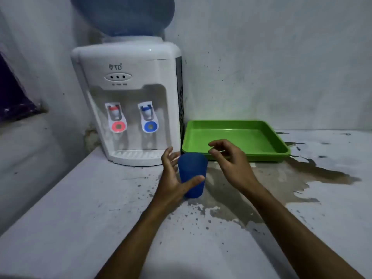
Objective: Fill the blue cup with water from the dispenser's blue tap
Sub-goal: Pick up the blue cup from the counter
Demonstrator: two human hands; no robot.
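The blue cup (192,172) stands on the counter in front of the white dispenser (128,101), just right of its drip grille. My left hand (173,178) wraps it from the left, thumb across the cup's front and fingers along its far side. My right hand (231,160) hovers to the right of the cup with fingers loosely curled and apart, holding nothing. The blue tap (149,119) is on the dispenser's right side and the red tap (117,120) on its left. A blue water bottle (122,15) sits on top of the dispenser.
A green tray (267,135) lies right of the dispenser against the wall, behind my right hand. A dark wet patch (281,178) spreads over the counter right of the cup. A dark purple object (14,97) is at the far left.
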